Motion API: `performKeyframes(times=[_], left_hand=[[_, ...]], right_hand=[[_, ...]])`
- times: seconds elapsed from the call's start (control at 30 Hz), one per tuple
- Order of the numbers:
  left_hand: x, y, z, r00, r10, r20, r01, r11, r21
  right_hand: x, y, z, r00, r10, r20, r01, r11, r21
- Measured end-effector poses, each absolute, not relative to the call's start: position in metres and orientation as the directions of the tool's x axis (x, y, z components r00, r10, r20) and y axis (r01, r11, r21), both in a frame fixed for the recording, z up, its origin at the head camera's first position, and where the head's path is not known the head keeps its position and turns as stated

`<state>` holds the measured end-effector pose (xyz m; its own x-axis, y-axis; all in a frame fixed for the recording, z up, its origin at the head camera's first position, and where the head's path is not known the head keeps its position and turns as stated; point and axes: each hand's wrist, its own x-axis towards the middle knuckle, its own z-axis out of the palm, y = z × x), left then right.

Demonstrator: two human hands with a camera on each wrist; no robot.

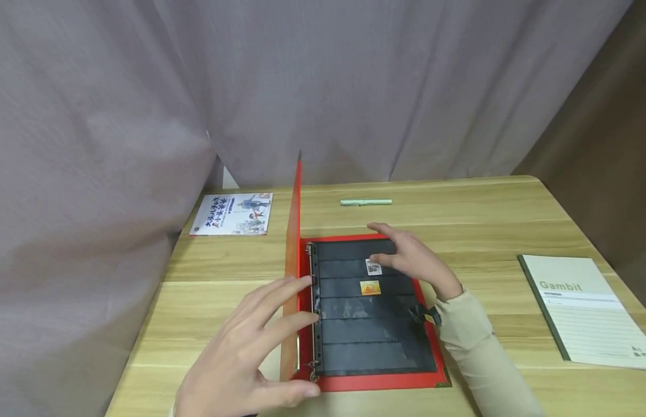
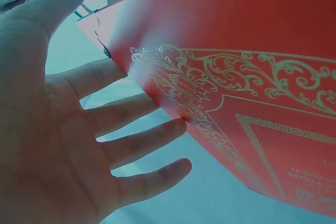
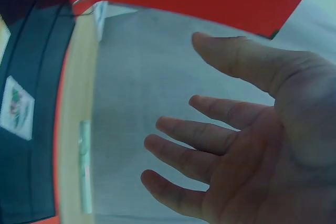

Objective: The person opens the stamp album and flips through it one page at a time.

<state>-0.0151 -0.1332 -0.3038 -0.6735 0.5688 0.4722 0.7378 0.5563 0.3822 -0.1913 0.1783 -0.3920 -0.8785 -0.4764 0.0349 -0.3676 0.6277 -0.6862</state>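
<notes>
A red stamp album (image 1: pixel 380 383) lies open on the table with its front cover (image 1: pixel 294 231) standing upright. In the left wrist view that cover (image 2: pixel 252 19) carries gold scrollwork. The black page (image 1: pixel 375 331) sits on binder rings and has several strip pockets. Near its upper middle are a pale stamp (image 1: pixel 373 269) and a yellow stamp (image 1: pixel 370 288). My left hand (image 1: pixel 244 347) is beside the cover, fingers extended toward its edge; whether they all touch it I cannot tell. Over the page's upper right hovers my right hand (image 1: pixel 419 260), fingers spread, holding nothing.
Behind the album lies a light green pen (image 1: pixel 366 202). A white picture book (image 1: pixel 232 214) is at the back left, and a Gambit notebook (image 1: pixel 588 310) on the right. A black strap with a clasp (image 1: pixel 424 314) lies at the album's right edge. Grey curtain hangs behind the table.
</notes>
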Motion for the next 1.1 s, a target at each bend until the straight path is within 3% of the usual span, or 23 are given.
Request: performKeyframes(times=[0.1,0.23,0.47,0.57,0.7,0.93,1.1], left_hand=[[-0.015,-0.136,-0.306,-0.653,0.555,0.515,0.755,0.533,0.383],[-0.018,-0.14,-0.31,-0.575,0.529,0.624,0.811,0.471,0.347],[-0.011,-0.148,-0.316,-0.559,0.459,0.69,0.81,0.479,0.338],[-0.012,-0.15,-0.318,-0.518,0.439,0.734,0.835,0.447,0.322],[-0.009,-0.155,-0.32,-0.531,0.418,0.737,0.825,0.452,0.339],[0.003,-0.166,-0.328,-0.658,0.358,0.663,0.722,0.55,0.42],[0.008,-0.176,-0.336,-0.676,0.304,0.671,0.697,0.559,0.449]], right_hand=[[-0.199,0.183,-0.4,-0.884,-0.468,0.009,-0.342,0.633,-0.694],[-0.207,0.189,-0.411,-0.893,-0.451,-0.004,-0.32,0.639,-0.7],[-0.217,0.195,-0.426,-0.903,-0.427,-0.055,-0.282,0.682,-0.675],[-0.22,0.198,-0.429,-0.909,-0.409,-0.08,-0.261,0.708,-0.656],[-0.221,0.204,-0.432,-0.919,-0.373,-0.129,-0.211,0.74,-0.639],[-0.221,0.211,-0.433,-0.927,-0.328,-0.184,-0.152,0.774,-0.614],[-0.221,0.212,-0.439,-0.922,-0.333,-0.198,-0.153,0.783,-0.603]])
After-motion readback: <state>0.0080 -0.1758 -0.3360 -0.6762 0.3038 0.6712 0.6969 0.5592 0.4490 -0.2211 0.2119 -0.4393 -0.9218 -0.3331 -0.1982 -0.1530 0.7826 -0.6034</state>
